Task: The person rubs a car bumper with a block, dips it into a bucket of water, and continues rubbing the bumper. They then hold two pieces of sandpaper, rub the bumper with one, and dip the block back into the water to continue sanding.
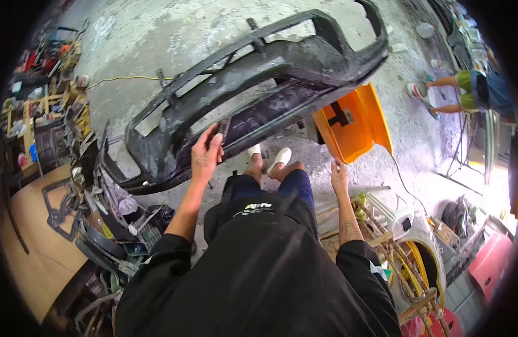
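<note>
A large black car bumper (pixel 225 95), scuffed and dusty grey in places, stretches slantwise in front of me. Over its near lower side, my left hand (pixel 205 153) is closed around a small dark block (pixel 224 127); the block's exact kind is hard to make out. To the right, an orange plastic chair-like shell (pixel 360 126) with a black fitting inside stands against the bumper's near edge. My right hand (pixel 339 173) has its fingers closed at the shell's lower rim. Its fingertips are partly hidden there.
Piled parts and scrap (pixel 51 106) line the left side, beside a brown panel (pixel 39 236). A yellow cord (pixel 124 78) crosses the concrete floor. At right are another person (pixel 478 92), a white plastic stool (pixel 388 210) and a rusty metal frame (pixel 394 258).
</note>
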Tool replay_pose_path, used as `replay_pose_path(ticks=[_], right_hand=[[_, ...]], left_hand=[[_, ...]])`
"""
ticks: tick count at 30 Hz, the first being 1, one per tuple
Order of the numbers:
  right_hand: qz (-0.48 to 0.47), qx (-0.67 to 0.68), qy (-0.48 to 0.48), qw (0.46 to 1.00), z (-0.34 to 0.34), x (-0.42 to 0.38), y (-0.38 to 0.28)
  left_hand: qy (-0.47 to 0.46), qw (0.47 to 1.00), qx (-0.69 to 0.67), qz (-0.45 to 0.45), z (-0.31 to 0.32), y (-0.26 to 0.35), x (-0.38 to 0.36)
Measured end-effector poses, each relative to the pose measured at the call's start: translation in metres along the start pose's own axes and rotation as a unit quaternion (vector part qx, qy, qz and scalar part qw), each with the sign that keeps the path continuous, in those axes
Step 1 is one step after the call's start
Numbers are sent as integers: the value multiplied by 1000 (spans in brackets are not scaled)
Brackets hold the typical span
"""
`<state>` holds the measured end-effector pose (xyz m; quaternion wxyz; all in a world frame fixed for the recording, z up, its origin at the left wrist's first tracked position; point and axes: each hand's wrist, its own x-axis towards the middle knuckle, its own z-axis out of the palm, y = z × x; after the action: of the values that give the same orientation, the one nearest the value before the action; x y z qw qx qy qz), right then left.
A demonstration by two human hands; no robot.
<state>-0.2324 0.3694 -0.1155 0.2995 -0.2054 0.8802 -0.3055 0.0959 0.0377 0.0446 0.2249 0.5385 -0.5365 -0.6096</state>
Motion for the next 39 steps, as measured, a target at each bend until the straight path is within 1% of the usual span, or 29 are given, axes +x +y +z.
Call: replay_pose_path(ticks=[3,4,6,8,9,12,13,14,16,17,18,19,21,22,24,25,26,27,28,29,30,31,32,33,34,35,36,37,39], right_hand=[[122,-14,19,992,-5,9,80],[126,8,26,992,-1,18,112],[71,-55,74,993,-1,36,124],[70,-26,81,994,-6,67,121],[59,0,81,995,-3,82,114],[56,-8,75,996,-6,141,98],[82,29,46,995,6,169,120],[3,58,43,997,28,196,166],[67,183,-1,981,51,234,198],[105,233,-1,967,60,246,203],[141,279,0,950,64,257,207],[158,281,-9,947,65,262,214],[251,351,-90,898,64,274,228],[258,357,-92,893,64,279,237],[239,176,-155,942,68,277,260],[247,180,-159,939,84,279,292],[199,157,-152,955,108,281,338],[150,133,-144,969,126,279,369],[159,139,-149,966,134,274,374],[250,310,-40,916,139,273,365],[328,464,74,819,144,275,358],[334,469,75,814,149,277,357],[386,411,99,820,152,281,354],[436,348,120,821,152,284,351],[440,350,118,819,150,284,341],[447,452,184,750,147,283,325],[445,546,246,666,140,281,310],[446,551,237,664,124,279,294],[438,696,220,524,94,279,253]], left_hand=[[-22,997,-50,-59,7,-9,11],[-42,995,-67,-66,11,-11,16],[-72,991,-78,-76,35,0,19],[-105,993,-40,-33,57,23,21],[-114,992,-23,-51,70,31,20],[-192,979,59,22,118,44,22],[-208,976,63,20,137,46,23],[-225,972,70,10,156,45,21],[-272,954,126,0,207,41,19],[-302,943,126,-54,240,36,20],[-312,933,178,-4,277,13,24],[-319,922,192,102,316,-24,36],[-320,921,197,100,401,-77,63],[-304,922,218,102,443,-120,79],[-306,841,376,240,513,-192,122],[-337,836,401,163,541,-203,138],[-364,826,423,85,565,-215,153],[-368,822,428,76,585,-245,167],[-364,793,454,177,598,-283,179],[-358,755,475,277,604,-312,187],[-363,750,481,273,605,-319,196],[-407,714,497,277,605,-323,206],[-449,677,511,282,607,-325,217],[-453,673,514,280,605,-350,227],[-474,688,495,238,597,-385,234],[-492,702,476,195,591,-405,237],[-491,700,481,193,591,-405,232],[-493,713,456,199,594,-402,220],[-485,736,417,223,598,-376,205]])
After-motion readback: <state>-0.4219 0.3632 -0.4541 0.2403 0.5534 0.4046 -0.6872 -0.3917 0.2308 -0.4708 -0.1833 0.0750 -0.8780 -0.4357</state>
